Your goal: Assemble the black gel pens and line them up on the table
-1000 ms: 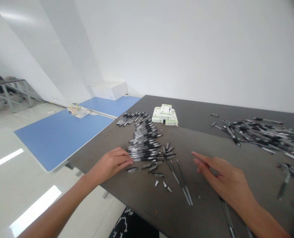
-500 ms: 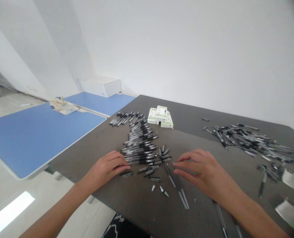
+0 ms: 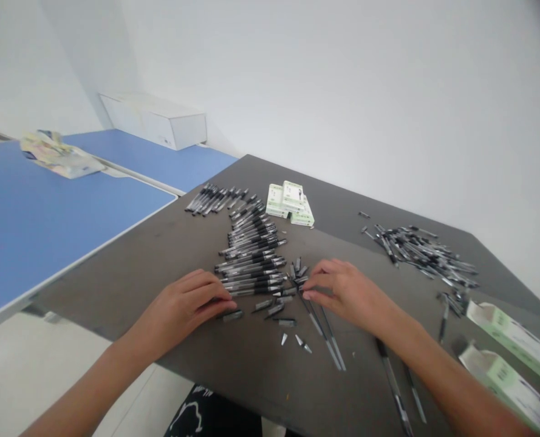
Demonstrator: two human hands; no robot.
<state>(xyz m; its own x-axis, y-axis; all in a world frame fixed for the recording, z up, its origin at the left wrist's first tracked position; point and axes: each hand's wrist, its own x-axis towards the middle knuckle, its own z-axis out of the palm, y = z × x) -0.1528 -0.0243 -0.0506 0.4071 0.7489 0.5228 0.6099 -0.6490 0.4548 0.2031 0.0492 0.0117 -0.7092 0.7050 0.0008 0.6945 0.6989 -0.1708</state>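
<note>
place: bare workroom | signs: white walls, dark worktable, blue-topped tables, glossy floor

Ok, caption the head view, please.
Left hand and right hand beside rows of black pens on a dark tabletop.

Right hand closer to the pens

The long column of pens is blocking the way straight ahead of the left grip, while loose pen parts are crowding the gap between it and the right grip. A passage is running across the tabletop between the column and the heap of pens, behind the right grip. Two long boxes are obstructing the right edge, and stacked boxes are standing beyond the column's far end.
</note>
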